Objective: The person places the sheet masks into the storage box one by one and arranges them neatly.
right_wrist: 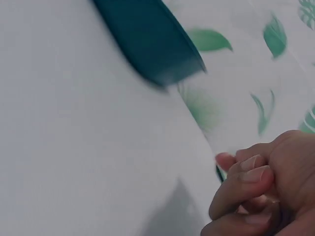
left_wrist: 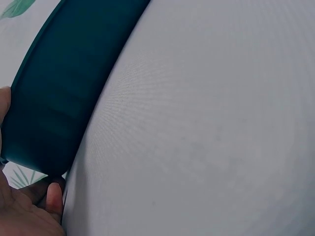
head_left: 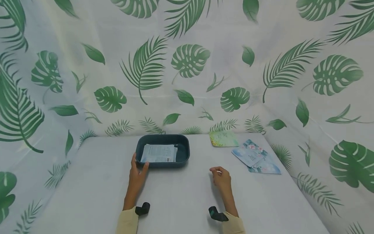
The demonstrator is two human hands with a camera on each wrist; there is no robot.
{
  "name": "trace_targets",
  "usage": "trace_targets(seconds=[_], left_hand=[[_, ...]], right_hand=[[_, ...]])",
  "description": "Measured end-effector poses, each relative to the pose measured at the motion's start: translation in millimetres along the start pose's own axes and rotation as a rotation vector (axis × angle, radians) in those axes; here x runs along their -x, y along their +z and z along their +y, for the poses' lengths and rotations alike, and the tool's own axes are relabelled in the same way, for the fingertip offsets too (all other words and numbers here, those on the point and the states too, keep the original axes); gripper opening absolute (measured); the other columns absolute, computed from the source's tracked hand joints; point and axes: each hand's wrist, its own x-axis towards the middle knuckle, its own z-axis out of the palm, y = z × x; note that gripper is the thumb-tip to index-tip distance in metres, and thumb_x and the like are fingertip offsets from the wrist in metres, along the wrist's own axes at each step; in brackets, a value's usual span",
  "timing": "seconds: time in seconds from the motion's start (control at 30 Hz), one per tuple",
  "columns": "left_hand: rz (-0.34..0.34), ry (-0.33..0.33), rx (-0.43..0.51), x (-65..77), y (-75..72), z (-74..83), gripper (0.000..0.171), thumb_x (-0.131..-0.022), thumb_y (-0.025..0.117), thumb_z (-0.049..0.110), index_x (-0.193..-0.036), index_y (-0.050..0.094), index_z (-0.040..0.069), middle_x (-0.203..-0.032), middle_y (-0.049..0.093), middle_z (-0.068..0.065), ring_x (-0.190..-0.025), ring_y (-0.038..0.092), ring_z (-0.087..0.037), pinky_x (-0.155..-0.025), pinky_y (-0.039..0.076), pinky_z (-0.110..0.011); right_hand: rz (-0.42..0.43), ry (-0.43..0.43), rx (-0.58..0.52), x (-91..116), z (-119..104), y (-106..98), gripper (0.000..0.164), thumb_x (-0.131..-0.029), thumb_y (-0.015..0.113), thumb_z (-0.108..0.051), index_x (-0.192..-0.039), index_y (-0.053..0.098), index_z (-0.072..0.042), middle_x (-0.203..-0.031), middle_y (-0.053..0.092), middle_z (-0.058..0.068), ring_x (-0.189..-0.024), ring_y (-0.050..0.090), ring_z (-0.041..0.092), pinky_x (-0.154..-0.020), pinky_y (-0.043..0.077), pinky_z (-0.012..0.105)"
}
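A dark teal rectangular tray [head_left: 183, 164] stands at the back of the table, left of centre in the head view. Inside it lie flat, pale printed packets [head_left: 159, 152], the top one showing small text and a barcode. My left hand [head_left: 138, 177] holds the tray's front left corner, thumb at the front wall and fingers along the left side. In the left wrist view the tray's outer wall [left_wrist: 59, 83] rises beside the fingers. My right hand [head_left: 221, 178] hovers above the table, right of the tray, fingers loosely curled with nothing seen in them.
At the back right lie a green-yellow packet [head_left: 224, 139] and several overlapping blue floral packets [head_left: 249, 156]. A white cloth covers the table [head_left: 181, 201]. Leaf-printed curtains [head_left: 204, 84] stand behind and at both sides. Each wrist carries a small black camera [head_left: 142, 209].
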Motion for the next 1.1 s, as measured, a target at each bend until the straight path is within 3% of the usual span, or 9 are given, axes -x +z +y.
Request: trace_targets(seconds=[0.23, 0.43, 0.67, 0.77, 0.9, 1.1], left_hand=[[-0.009, 0.01, -0.006, -2.4, -5.8, 0.2, 0.083, -0.098, 0.055, 0.042, -0.158, 0.003, 0.018, -0.163, 0.011, -0.021, -0.149, 0.018, -0.041, -0.112, 0.03, -0.061], [-0.017, 0.008, 0.002, -3.0, -6.1, 2.2, 0.083, -0.099, 0.054, 0.043, -0.158, 0.001, 0.018, -0.163, 0.009, -0.022, -0.148, 0.019, -0.043, -0.112, 0.028, -0.062], [-0.022, -0.005, -0.006, 1.0, 0.4, 2.1, 0.081, -0.1, 0.053, 0.04, -0.158, 0.001, 0.018, -0.162, 0.01, -0.024, -0.147, 0.019, -0.045, -0.112, 0.028, -0.063], [-0.019, -0.012, -0.006, 1.8, 1.8, 2.4, 0.081, -0.1, 0.054, 0.04, -0.158, 0.002, 0.018, -0.162, 0.013, -0.024, -0.147, 0.021, -0.044, -0.112, 0.028, -0.063], [-0.016, -0.025, -0.012, 3.7, 2.6, 3.3, 0.081, -0.099, 0.054, 0.04, -0.158, 0.003, 0.018, -0.162, 0.013, -0.024, -0.147, 0.02, -0.044, -0.112, 0.028, -0.063], [-0.013, -0.029, -0.02, 4.6, 1.2, 5.1, 0.082, -0.099, 0.054, 0.04, -0.158, 0.001, 0.018, -0.162, 0.012, -0.025, -0.147, 0.019, -0.046, -0.112, 0.027, -0.064]], right_hand=[[0.018, 0.143, 0.122, 7, 32, -36, 0.033, -0.1, 0.05, -0.026, -0.099, 0.07, 0.001, -0.075, 0.064, 0.008, -0.058, 0.05, 0.013, -0.051, 0.042, 0.026], [0.04, 0.129, 0.141, 3, 40, -38, 0.035, -0.1, 0.05, -0.029, -0.091, 0.069, -0.001, -0.081, 0.063, 0.011, -0.058, 0.051, 0.015, -0.05, 0.042, 0.027], [-0.007, 0.13, 0.131, -10, 45, -50, 0.035, -0.1, 0.048, -0.027, -0.088, 0.066, 0.001, -0.056, 0.055, 0.001, -0.047, 0.049, 0.012, -0.046, 0.041, 0.025], [0.059, 0.14, 0.105, -21, 48, -58, 0.035, -0.101, 0.046, -0.026, -0.094, 0.064, 0.004, -0.055, 0.057, -0.001, -0.044, 0.052, 0.009, -0.048, 0.042, 0.024], [0.219, 0.181, -0.017, -37, 52, -69, 0.04, -0.102, 0.046, -0.024, -0.103, 0.064, 0.012, -0.055, 0.062, -0.004, -0.044, 0.055, 0.004, -0.049, 0.044, 0.021], [0.372, 0.314, -0.396, -58, 52, -78, 0.033, -0.102, 0.047, -0.024, -0.105, 0.06, 0.007, -0.05, 0.06, -0.014, -0.045, 0.058, -0.002, -0.045, 0.045, 0.014]])
